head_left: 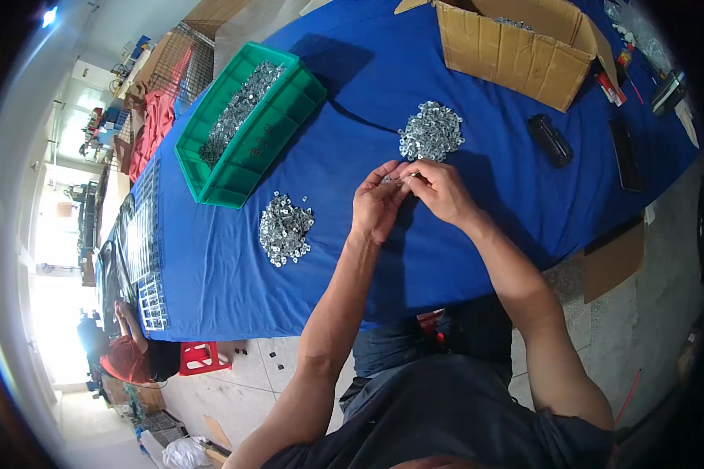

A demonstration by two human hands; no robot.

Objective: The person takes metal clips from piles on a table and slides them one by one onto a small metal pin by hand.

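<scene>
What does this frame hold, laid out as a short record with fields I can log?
left hand: palm up, small metal pieces at its fingers
right hand: fingertips meeting the left hand's; exact hold too small to tell
piles: right pile just beyond the hands; left pile beside the green bin
containers: green bin and cardboard box, both with metal pieces inside
surface: blue cloth
background: another person, far left

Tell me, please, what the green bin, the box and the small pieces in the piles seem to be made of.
The green bin looks like moulded, slightly glossy plastic, uniformly coloured. The box seems to be matt corrugated cardboard, brown and creased. The small pieces look like bare or plated metal, given their silvery glints.
</scene>
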